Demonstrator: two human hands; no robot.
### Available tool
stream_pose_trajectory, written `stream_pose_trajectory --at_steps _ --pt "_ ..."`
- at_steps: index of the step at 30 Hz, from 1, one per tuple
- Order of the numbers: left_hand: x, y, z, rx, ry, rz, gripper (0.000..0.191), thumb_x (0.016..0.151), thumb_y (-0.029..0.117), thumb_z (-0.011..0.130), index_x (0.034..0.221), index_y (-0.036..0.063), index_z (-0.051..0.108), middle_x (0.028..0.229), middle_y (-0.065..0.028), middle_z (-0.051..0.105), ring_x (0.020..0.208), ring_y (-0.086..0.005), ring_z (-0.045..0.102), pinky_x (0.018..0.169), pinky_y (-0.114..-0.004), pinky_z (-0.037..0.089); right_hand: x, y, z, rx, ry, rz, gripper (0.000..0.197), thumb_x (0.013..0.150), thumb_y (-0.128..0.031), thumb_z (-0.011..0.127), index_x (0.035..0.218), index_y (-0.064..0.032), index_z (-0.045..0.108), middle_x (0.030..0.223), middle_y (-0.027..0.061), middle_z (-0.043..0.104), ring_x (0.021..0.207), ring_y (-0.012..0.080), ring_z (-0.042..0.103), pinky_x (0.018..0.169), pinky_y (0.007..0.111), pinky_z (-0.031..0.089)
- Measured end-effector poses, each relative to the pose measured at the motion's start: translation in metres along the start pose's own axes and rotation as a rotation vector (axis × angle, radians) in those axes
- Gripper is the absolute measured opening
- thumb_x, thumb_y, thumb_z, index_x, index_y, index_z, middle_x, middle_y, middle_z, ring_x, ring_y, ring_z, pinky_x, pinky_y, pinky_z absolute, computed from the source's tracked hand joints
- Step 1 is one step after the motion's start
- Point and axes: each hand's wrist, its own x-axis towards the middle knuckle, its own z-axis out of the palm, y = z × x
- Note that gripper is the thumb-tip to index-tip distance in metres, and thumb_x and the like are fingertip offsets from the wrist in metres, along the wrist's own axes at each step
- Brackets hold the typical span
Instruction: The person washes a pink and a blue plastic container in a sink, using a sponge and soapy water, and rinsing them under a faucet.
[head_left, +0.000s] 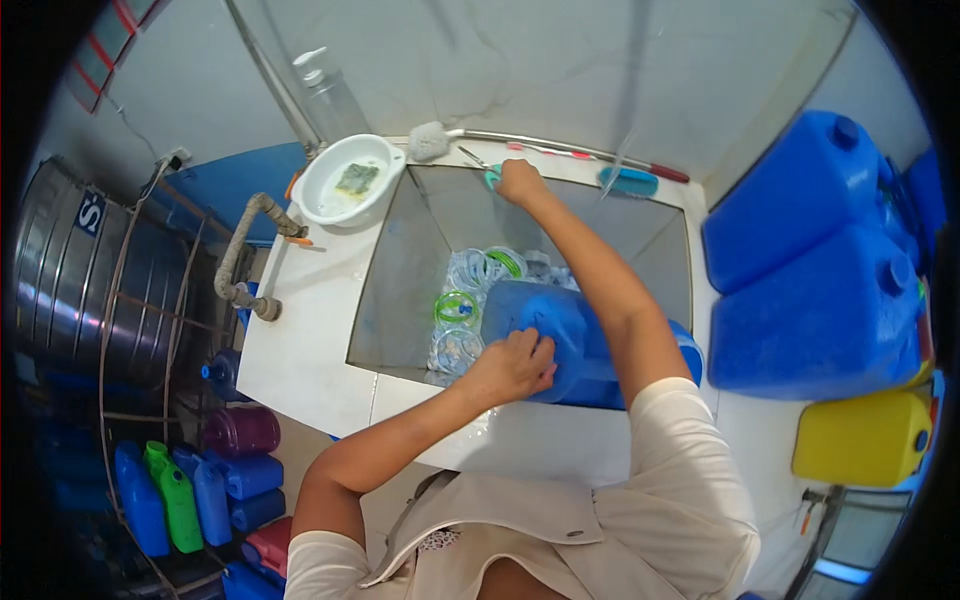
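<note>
At the far edge of a tiled basin (397, 270), my right hand (520, 182) has its fingers on the teal handles of a pair of scissors (474, 158), whose blades point left over the ledge. My left hand (517, 366) is curled at the near side of a translucent blue plastic water container (506, 304), which lies tilted in the basin. My fingers hide the part they hold. Beneath and beside the container are several clear plastic items, some round, with a green-ringed one (456, 309) among them.
A white plastic bowl (307, 180) with a sponge (358, 180) stands at the back left, near a pipe tap (247, 225). A long-handled brush (430, 141) and a blue scrub brush (630, 182) lie along the back ledge. Large blue jerrycans (810, 315) and a yellow one (859, 439) line the right.
</note>
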Motion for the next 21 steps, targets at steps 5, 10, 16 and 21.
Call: stream_pose_trajectory --at_steps 5,10,16,21 --pt "-0.006 -0.002 0.005 0.112 -0.061 -0.018 0.026 0.068 0.024 0.065 0.078 0.0068 0.049 0.065 -0.0073 0.043 0.049 -0.0221 0.052 0.041 -0.033 0.045 -0.123 0.003 -0.053 0.451 -0.324 -0.080 0.030 0.070 -0.023 0.057 0.080 0.0055 0.061 0.072 0.0217 0.062 0.069 0.0319 0.061 0.064 0.040 0.048" --pt "0.001 0.016 0.007 0.139 -0.109 -0.288 0.024 0.077 0.027 0.057 0.073 0.0050 0.048 0.053 -0.0139 0.053 0.043 -0.0280 0.055 0.039 -0.038 0.045 -0.253 0.008 -0.057 0.598 0.160 0.151 0.033 0.078 -0.020 0.053 0.100 0.0056 0.053 0.098 0.0241 0.057 0.084 0.0349 0.058 0.074 0.039 0.045" --pt "0.006 0.000 -0.016 -0.491 -0.509 -0.978 0.056 0.087 0.044 0.038 0.058 -0.0017 0.053 0.047 -0.0179 0.051 0.043 -0.0319 0.055 0.046 -0.041 0.045 -0.277 0.003 -0.047 0.599 0.311 0.251 0.035 0.081 -0.017 0.052 0.106 0.0061 0.047 0.104 0.0233 0.053 0.080 0.0335 0.056 0.073 0.038 0.044" --pt "-0.009 0.006 -0.033 -0.354 -0.087 -0.445 0.033 0.082 0.028 0.049 0.074 -0.0036 0.055 0.057 -0.0181 0.055 0.057 -0.0368 0.056 0.052 -0.040 0.044 -0.279 -0.004 -0.054 0.631 0.301 0.266 0.033 0.080 -0.016 0.053 0.103 0.0067 0.046 0.098 0.0223 0.053 0.076 0.0321 0.056 0.070 0.039 0.044"
